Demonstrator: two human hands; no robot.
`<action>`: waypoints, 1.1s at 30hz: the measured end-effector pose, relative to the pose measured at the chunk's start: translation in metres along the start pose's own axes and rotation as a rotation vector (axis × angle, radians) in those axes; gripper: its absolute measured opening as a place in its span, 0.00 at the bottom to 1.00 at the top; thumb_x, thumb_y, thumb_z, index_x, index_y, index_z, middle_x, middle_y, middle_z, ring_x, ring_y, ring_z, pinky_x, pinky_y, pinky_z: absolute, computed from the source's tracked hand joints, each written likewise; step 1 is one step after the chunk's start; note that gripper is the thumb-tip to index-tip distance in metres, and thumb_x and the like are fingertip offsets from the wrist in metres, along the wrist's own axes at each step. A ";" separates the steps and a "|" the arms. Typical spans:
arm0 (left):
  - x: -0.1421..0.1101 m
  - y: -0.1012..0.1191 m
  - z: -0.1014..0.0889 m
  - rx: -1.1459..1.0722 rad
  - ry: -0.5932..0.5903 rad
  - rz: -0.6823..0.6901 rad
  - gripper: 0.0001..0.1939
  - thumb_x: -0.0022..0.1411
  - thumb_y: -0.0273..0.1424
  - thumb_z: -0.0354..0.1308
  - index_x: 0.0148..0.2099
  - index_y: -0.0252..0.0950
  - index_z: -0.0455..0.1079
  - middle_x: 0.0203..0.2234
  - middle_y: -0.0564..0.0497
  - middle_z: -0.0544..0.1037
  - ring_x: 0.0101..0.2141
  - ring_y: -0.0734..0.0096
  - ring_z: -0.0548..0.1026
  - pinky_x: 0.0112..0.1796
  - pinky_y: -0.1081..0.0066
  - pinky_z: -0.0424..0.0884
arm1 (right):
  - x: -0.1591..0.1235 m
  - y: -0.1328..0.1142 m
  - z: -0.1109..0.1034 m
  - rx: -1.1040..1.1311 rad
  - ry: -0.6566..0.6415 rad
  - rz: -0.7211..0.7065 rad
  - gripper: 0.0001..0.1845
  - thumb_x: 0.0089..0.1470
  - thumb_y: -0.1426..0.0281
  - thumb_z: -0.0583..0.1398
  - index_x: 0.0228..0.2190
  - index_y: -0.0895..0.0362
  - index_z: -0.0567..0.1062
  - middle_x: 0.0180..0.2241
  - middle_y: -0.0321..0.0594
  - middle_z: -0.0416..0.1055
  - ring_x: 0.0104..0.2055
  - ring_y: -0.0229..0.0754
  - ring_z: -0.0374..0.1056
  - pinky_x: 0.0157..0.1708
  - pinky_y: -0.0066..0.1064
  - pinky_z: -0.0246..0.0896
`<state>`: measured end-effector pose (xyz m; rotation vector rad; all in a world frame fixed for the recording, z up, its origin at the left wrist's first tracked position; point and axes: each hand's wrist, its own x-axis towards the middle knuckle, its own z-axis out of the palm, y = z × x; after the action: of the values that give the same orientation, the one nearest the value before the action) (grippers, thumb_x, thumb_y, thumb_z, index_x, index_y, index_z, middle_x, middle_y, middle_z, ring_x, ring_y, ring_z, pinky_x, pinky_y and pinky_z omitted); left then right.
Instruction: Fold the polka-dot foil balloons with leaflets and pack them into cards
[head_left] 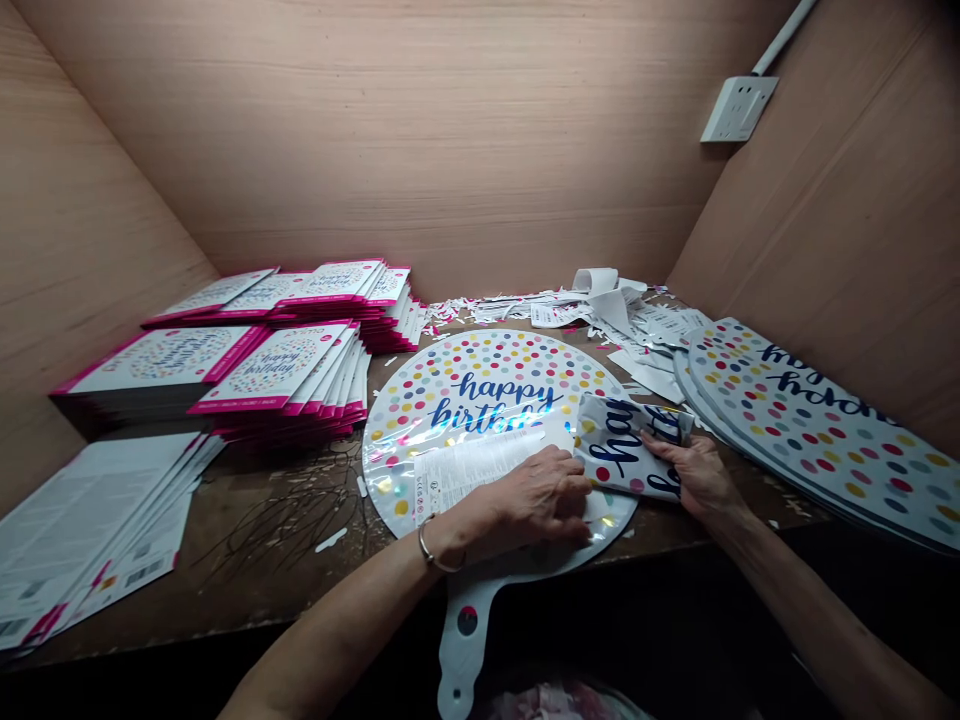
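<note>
A flat, round foil balloon (517, 360) with coloured dots and "happy birthday" lettering lies on the table, its white tail (459, 650) hanging over the front edge. On top of it rests a printed leaflet (476, 468) with a glossy, see-through edge. My left hand (546, 497) is closed over the leaflet's right end, fingers curled; the fingertips are partly hidden. To its right, my right hand (694, 472) grips a folded foil balloon (619, 445) between thumb and fingers. The folded balloon's left end meets the leaflet beside my left hand.
Stacks of pink-edged balloon packets (274, 365) stand at the left, with printed cards (97, 520) in front. Paper scraps (622, 310) lie along the back. More flat balloons (825, 440) are piled at the right. Wooden panels surround the table; a socket (739, 108) hangs upper right.
</note>
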<state>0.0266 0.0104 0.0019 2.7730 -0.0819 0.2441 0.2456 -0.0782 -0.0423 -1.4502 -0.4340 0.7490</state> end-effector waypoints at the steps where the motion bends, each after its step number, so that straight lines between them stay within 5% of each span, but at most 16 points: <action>1: -0.003 0.001 -0.006 -0.034 -0.008 -0.011 0.12 0.60 0.40 0.55 0.37 0.35 0.65 0.34 0.50 0.68 0.38 0.69 0.64 0.40 0.71 0.60 | 0.000 0.000 0.000 -0.002 -0.006 -0.001 0.17 0.26 0.65 0.71 0.24 0.57 0.76 0.26 0.40 0.76 0.30 0.48 0.72 0.30 0.37 0.70; 5: -0.010 0.000 -0.014 -0.044 -0.031 -0.006 0.08 0.61 0.34 0.54 0.33 0.36 0.61 0.35 0.51 0.67 0.38 0.70 0.62 0.40 0.72 0.60 | -0.001 -0.001 -0.001 -0.004 -0.023 -0.007 0.18 0.27 0.64 0.71 0.25 0.57 0.76 0.26 0.39 0.76 0.31 0.49 0.72 0.31 0.38 0.71; 14: 0.002 -0.002 0.014 0.227 -0.010 0.020 0.12 0.62 0.39 0.49 0.32 0.35 0.61 0.30 0.49 0.65 0.34 0.67 0.61 0.38 0.67 0.58 | -0.003 -0.002 -0.003 -0.016 -0.029 -0.002 0.17 0.28 0.64 0.71 0.25 0.57 0.77 0.26 0.40 0.76 0.30 0.49 0.72 0.30 0.38 0.71; 33: 0.002 -0.003 0.016 0.223 0.006 -0.016 0.14 0.59 0.39 0.52 0.28 0.35 0.64 0.28 0.49 0.67 0.34 0.68 0.63 0.39 0.67 0.57 | 0.000 0.003 -0.004 0.015 -0.028 0.070 0.17 0.27 0.66 0.71 0.25 0.58 0.78 0.28 0.40 0.76 0.32 0.47 0.72 0.33 0.36 0.71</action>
<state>0.0316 0.0079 -0.0132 2.9927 -0.0331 0.2723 0.2479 -0.0808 -0.0459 -1.4482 -0.3993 0.8274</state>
